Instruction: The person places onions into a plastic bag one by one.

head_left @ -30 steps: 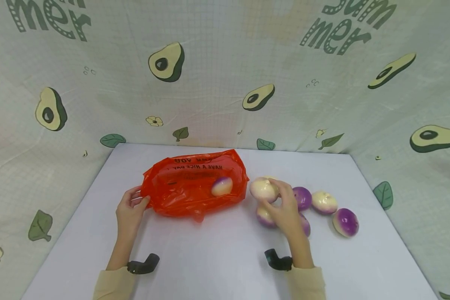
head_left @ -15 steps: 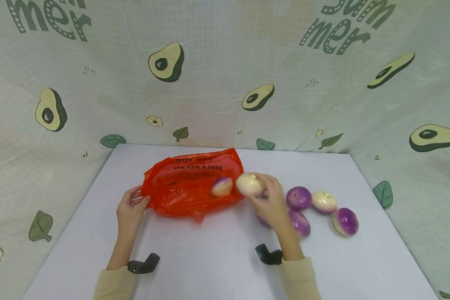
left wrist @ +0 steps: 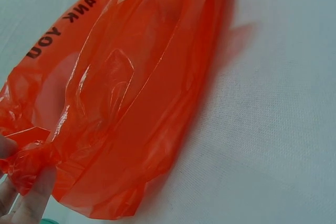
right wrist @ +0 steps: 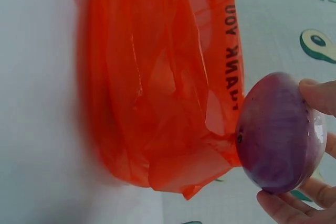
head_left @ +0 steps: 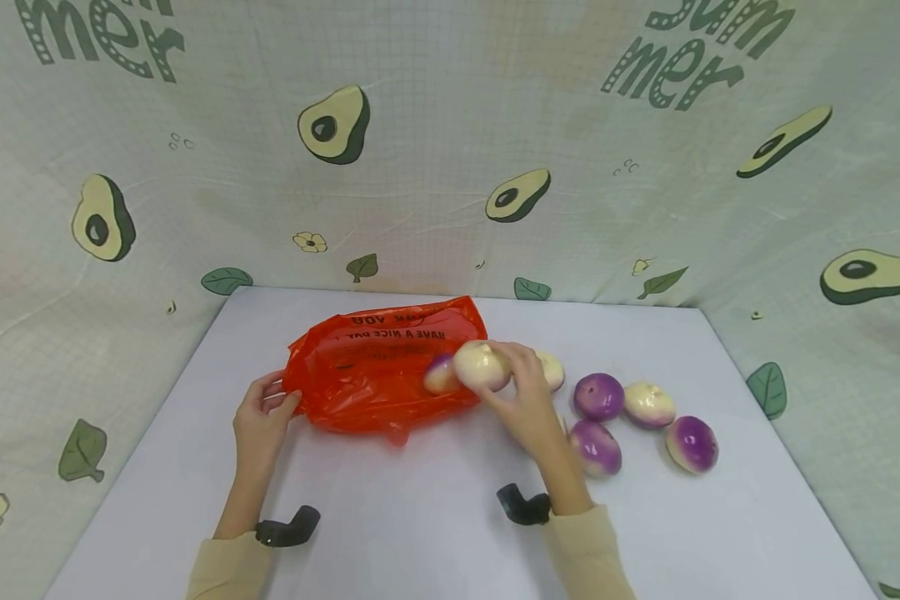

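Observation:
A red plastic bag with dark printed lettering lies on its side with its mouth spread. My left hand pinches its left corner, where the film bunches between thumb and fingers in the left wrist view. Inside, near the right end, sits a purple-and-white turnip, partly covered from view. My right hand holds another turnip by its sides, pale top towards the head camera. That turnip overlaps the bag's right edge. In the right wrist view its purple underside shows beside the bag's printed edge.
Several more turnips lie on the white table to the right: a pale one just behind my right hand, purple ones and another pale one farther right. A cloth printed with avocados hangs behind the table.
My right hand has carried the turnip leftwards from above the other turnips to the bag's right end. The left hand and the bag's left corner have stayed in place.

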